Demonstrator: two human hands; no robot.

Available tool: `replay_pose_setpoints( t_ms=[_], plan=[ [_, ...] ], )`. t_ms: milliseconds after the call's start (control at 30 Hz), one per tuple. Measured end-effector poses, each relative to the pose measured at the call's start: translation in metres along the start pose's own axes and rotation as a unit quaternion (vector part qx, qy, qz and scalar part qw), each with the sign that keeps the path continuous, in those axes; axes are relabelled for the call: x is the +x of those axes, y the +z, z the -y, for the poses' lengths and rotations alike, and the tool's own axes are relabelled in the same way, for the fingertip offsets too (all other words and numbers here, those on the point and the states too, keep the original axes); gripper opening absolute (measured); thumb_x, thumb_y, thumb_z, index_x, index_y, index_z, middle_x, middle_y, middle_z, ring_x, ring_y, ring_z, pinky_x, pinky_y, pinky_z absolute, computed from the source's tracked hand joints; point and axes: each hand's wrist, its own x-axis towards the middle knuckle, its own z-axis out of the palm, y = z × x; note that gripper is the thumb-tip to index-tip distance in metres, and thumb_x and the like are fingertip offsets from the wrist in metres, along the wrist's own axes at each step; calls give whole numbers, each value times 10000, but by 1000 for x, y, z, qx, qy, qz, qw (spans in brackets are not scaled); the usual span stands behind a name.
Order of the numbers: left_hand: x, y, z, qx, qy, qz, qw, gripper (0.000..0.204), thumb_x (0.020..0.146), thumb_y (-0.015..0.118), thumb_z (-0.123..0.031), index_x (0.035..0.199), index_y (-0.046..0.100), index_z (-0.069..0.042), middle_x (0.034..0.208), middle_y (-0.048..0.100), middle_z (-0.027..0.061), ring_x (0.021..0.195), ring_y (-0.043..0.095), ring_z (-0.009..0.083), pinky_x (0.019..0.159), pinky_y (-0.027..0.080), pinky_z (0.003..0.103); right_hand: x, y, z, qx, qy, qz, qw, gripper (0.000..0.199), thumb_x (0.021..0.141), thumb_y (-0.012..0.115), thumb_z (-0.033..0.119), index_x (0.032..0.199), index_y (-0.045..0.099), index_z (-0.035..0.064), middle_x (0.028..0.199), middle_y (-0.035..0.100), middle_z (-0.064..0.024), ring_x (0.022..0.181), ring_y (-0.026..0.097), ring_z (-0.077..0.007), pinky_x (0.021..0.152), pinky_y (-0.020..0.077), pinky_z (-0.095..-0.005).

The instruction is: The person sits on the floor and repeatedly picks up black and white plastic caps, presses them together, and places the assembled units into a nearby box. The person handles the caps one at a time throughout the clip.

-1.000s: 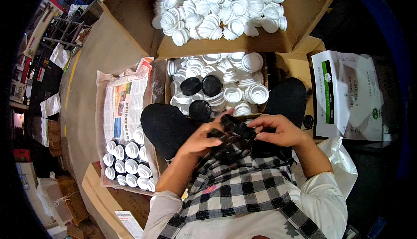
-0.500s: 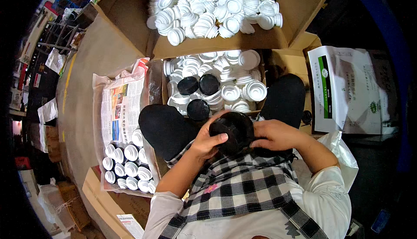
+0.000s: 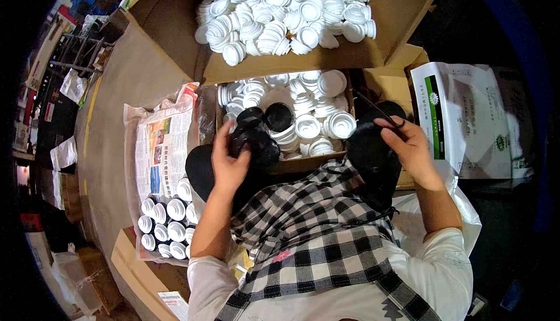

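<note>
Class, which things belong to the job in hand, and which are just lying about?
Apparently the job:
black round piece in left hand
thin dark strip in right hand
white ridged pieces
white-topped pieces

Probably lying about:
white plastic packaging, right
printed sheet, lower left

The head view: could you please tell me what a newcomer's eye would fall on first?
Most likely the bright heap of white pieces in the large cardboard box at the top. Below it, the left hand holds a black piece over the smaller box, while the right hand holds a thin dark item. White-topped pieces cluster by a newspaper at lower left.
</note>
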Motion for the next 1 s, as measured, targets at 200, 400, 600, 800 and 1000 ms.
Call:
replay_pose_setpoints(
  t_ms=[200,400,600,800,1000],
  plan=[
    [20,48,2,150,120,108,975,703,642,755,-78,1254,416,-1,1206,471,214,1114,454,378,957,359,397,0,21,-36,82,20,-77,993,196,789,666,67,736,477,69,864,536,3,745,452,-55,708,388,-218],
    [-42,66,-60,-291,-88,370,878,678,687,773,-146,1246,418,1,1222,466,102,1175,407,197,999,309,335,-35,57,-31,45,-18,62,997,261,814,673,168,722,459,50,775,442,-13,767,415,-93,694,371,-257],
    [-67,58,-80,-183,-118,397,891,193,805,634,-26,984,565,0,765,584,35,657,513,86,578,427,238,-57,33,-25,52,-66,296,951,281,911,513,268,746,530,41,1015,471,-109,963,440,-245,885,323,-340],
    [-57,49,-105,-137,58,430,890,272,730,607,33,998,568,1,735,586,129,577,562,212,513,434,293,-88,-3,0,-16,-50,321,946,275,925,470,275,780,601,82,1159,371,-145,1135,345,-269,940,305,-393],
    [-23,55,-101,-17,192,428,883,328,658,604,10,984,581,-13,745,580,151,619,581,299,546,468,335,-123,-49,4,191,64,63,978,336,943,397,352,940,491,29,1062,469,-156,1031,490,-280,937,348,-414]
  ],
)
